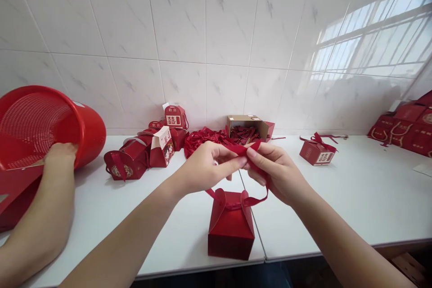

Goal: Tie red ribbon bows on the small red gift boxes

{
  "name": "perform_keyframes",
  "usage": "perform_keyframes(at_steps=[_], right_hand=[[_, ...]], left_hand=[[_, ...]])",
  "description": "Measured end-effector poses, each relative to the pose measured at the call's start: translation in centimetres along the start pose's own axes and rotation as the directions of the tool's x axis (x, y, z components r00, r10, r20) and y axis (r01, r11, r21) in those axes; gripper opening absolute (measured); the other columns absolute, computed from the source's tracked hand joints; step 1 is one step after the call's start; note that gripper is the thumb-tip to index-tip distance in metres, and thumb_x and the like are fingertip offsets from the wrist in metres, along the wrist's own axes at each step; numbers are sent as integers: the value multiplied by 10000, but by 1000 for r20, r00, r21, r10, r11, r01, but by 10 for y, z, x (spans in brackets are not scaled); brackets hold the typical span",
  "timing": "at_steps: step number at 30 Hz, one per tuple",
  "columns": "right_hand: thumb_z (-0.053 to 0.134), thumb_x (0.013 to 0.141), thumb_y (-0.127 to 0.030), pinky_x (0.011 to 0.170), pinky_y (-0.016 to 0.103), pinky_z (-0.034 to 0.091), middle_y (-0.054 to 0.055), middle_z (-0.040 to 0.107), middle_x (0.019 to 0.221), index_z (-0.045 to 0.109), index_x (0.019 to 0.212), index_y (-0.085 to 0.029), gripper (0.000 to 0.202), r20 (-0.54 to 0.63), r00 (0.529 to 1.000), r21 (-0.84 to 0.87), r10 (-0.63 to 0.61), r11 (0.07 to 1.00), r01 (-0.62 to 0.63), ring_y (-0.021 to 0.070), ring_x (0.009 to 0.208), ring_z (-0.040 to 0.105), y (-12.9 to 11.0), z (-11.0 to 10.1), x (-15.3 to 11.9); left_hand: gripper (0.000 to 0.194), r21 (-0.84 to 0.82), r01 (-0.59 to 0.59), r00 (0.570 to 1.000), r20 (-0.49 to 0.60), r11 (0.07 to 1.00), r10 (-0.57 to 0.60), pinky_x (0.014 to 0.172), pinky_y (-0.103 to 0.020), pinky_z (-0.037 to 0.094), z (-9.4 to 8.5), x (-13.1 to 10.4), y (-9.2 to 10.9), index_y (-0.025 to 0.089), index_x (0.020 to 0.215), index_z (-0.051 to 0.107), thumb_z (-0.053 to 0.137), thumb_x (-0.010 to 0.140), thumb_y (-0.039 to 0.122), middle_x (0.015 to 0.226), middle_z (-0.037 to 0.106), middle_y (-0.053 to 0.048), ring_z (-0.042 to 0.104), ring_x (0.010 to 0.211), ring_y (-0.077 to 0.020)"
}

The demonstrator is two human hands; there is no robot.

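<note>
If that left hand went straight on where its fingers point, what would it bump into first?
Most likely the right hand: the left hand points its fingers toward it, and both hold the red ribbon. The fingertips look very close, though one view leaves depth unclear.

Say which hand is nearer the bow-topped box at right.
Right. The right hand is raised left of the bow-topped box, not touching it; the left hand is farther left, beyond the right one.
</note>
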State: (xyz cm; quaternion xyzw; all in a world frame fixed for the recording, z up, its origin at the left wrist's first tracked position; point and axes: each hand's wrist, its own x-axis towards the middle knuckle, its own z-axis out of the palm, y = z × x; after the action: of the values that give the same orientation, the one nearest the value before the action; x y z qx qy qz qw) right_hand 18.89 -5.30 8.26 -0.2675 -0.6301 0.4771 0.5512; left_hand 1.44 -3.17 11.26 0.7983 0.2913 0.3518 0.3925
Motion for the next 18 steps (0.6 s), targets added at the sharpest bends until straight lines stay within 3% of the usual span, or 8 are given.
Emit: perform_keyframes(at_steps=[2,4,7,9,11,13,15,18], right_hand=[[535,881,-385,465,234,424,-9,623,693,619,851,-194,211,22,998,-67,-63,996,64,88,480,551,1,-5,-1],[503,905,-324,566,273,502,7,672,723,636,930,-209,177,51,981,-263,-189,945,196,134,603,647,1,-12,-3],[475,901,-199,686,306,535,40,721,864,676,980,-230,218,167,892,-637,-420,644,423,162,785,674,2,-20,-7],[451,893,-146,703,312,541,47,721,954,684,1025,-250,287,244,824,-755,-511,433,493,166,831,667,4,-20,-8],[444,891,-120,719,317,547,50,713,1000,674,1076,-261,328,272,785,-787,-557,340,514,170,862,664,5,-16,-10],[464,883,-106,778,330,543,55,696,1058,660,1117,-265,344,235,769,-800,-594,331,500,180,930,653,6,-11,-14],[491,877,-120,805,334,532,56,688,1070,661,1116,-264,327,100,772,-828,-628,377,414,191,950,649,8,-11,-25],[541,868,-237,706,316,526,47,714,898,703,984,-246,200,-200,780,-883,-593,455,119,202,804,661,17,-34,-57]], left_hand=[[229,-50,77,992,102,996,-72,580,-272,452,-4,-2,-4,195,611,664,575,795,297,609,639,-12,562,578,-147],[250,-133,120,988,114,984,-105,666,-301,464,-9,-4,-9,199,574,646,548,796,257,615,641,-27,584,647,-176],[327,-316,123,991,83,941,-102,828,-359,462,-13,-4,-14,203,591,668,481,840,301,704,678,-57,622,811,-230],[390,-366,121,991,106,923,-88,911,-386,439,-13,-5,-14,201,641,706,440,873,366,783,702,-73,627,904,-258],[394,-315,102,990,122,944,-66,956,-393,418,-10,-7,-11,198,755,747,437,882,406,888,717,-84,619,969,-271],[341,-166,46,999,31,985,-41,962,-392,411,-6,-13,-8,219,865,756,484,866,423,963,719,-79,608,1006,-276],[268,75,8,983,-182,997,6,996,-408,370,-4,-26,-13,263,902,755,567,818,433,995,721,-64,595,1040,-287],[215,399,156,877,-477,903,59,1077,-469,226,-14,-62,-42,323,846,764,667,718,466,985,733,-46,582,1070,-324]])
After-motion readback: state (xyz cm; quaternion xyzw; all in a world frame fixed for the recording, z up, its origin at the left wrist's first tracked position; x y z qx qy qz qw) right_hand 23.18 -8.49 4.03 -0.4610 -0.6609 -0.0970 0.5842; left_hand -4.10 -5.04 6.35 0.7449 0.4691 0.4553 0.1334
